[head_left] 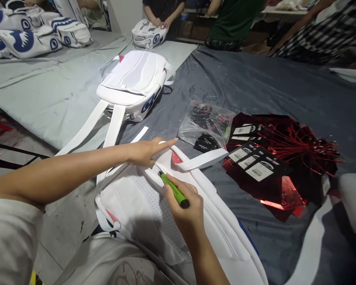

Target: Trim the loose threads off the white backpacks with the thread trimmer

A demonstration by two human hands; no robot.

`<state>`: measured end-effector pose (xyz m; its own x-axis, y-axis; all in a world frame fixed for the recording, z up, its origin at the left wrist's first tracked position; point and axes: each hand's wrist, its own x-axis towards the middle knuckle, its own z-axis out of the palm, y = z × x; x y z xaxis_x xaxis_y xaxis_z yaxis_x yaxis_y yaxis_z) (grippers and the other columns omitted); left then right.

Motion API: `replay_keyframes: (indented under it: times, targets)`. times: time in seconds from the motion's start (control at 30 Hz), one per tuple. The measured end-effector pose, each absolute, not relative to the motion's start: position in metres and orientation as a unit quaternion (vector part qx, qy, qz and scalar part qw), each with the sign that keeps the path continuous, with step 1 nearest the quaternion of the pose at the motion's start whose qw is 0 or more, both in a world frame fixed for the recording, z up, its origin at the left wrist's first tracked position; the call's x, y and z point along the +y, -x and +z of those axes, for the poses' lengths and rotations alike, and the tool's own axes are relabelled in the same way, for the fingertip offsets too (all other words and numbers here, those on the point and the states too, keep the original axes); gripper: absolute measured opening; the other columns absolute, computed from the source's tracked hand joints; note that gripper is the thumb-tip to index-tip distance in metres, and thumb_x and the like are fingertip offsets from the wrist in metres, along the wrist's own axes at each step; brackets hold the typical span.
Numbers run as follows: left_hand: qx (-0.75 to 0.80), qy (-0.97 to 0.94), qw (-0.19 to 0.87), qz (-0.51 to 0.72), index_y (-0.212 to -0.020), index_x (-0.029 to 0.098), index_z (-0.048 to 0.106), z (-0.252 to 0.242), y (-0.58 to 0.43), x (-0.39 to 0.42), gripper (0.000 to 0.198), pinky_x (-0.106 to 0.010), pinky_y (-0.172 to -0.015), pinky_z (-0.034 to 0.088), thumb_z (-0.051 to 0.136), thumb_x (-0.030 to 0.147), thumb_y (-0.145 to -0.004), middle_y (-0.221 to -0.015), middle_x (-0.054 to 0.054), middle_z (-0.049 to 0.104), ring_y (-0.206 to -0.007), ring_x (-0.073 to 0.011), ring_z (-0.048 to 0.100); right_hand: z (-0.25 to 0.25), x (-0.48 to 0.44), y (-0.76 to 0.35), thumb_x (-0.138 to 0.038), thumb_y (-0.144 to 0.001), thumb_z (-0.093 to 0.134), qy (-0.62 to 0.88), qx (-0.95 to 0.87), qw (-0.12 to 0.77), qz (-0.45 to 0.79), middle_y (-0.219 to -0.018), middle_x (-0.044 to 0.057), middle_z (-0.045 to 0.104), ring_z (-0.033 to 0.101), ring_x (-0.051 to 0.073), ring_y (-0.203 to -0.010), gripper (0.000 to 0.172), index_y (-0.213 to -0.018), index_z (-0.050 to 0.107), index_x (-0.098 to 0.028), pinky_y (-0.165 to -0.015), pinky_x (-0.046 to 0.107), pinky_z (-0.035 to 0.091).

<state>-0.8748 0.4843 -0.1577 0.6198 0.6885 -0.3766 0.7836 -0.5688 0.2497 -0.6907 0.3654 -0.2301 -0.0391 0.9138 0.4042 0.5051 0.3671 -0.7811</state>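
Note:
A white backpack (163, 225) with a dotted mesh panel lies tilted against my lap and the table edge. My left hand (145, 152) holds it near the top seam, its index finger stretched along the fabric and the other fingers curled onto it. In my right hand (190, 206) is a green pen-shaped tool (175, 190) with black ends, its narrow tip at the seam just beside my left fingers. A loose white strap (204, 159) and a red patch (176, 158) lie close to the tip.
Another white backpack (136, 75) lies ahead with its straps hanging toward me. To the right are a clear plastic bag (206, 120), black tags (252, 162) and red foil packaging (302, 146). More backpacks (29, 39) stand far left. Across the table, a person's hands (163, 23) touch one.

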Motion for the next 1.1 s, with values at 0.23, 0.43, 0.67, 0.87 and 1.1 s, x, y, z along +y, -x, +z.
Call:
replay_keyframes:
  times: [0.23,0.43,0.67,0.87,1.1]
  targets:
    - [0.424,-0.870,0.242,-0.067,-0.153,0.030,-0.022,-0.168,0.884,0.490,0.098,-0.023,-0.086,0.047,0.050,0.018,-0.087,-0.153,-0.013,0.035,-0.115,-0.0171,0.059,-0.229,0.374,0.701,-0.024,-0.091,0.060,0.529,-0.703,0.423,0.215,-0.100,0.007,0.075,0.070,0.024,-0.088,0.021,-0.109,0.070,-0.021,-0.084,0.042,0.050]
    - [0.428,-0.856,0.266,-0.115,-0.152,0.032,-0.022,-0.163,0.883,0.497,0.101,-0.024,-0.083,0.049,0.051,0.015,-0.084,-0.154,-0.015,0.032,-0.107,-0.0172,0.063,-0.232,0.387,0.719,-0.023,-0.089,0.061,0.513,-0.690,0.459,0.224,-0.096,0.005,0.076,0.070,0.023,-0.087,0.020,-0.106,0.071,-0.020,-0.082,0.039,0.050]
    - [0.417,-0.857,0.279,-0.119,-0.153,0.031,-0.021,-0.162,0.885,0.498,0.094,-0.021,-0.074,0.049,0.043,0.015,-0.086,-0.154,-0.014,0.031,-0.085,-0.0109,0.063,-0.226,0.385,0.725,-0.020,-0.089,0.059,0.537,-0.698,0.430,0.198,-0.099,0.007,0.075,0.070,0.024,-0.090,0.022,-0.107,0.071,-0.019,-0.084,0.040,0.049]
    - [0.419,-0.852,0.292,-0.114,-0.153,0.033,-0.020,-0.165,0.885,0.499,0.093,-0.024,-0.073,0.049,0.044,0.018,-0.087,-0.152,-0.014,0.031,-0.088,-0.0146,0.062,-0.224,0.387,0.731,-0.020,-0.088,0.059,0.553,-0.682,0.435,0.200,-0.095,0.006,0.075,0.070,0.024,-0.087,0.020,-0.103,0.073,-0.020,-0.084,0.040,0.049]
    - [0.418,-0.852,0.297,-0.110,-0.153,0.035,-0.020,-0.169,0.886,0.501,0.098,-0.025,-0.069,0.046,0.048,0.018,-0.084,-0.151,-0.014,0.032,-0.079,-0.0146,0.060,-0.223,0.386,0.730,-0.022,-0.086,0.060,0.578,-0.666,0.424,0.205,-0.091,0.004,0.076,0.070,0.024,-0.084,0.020,-0.099,0.074,-0.020,-0.085,0.040,0.049]
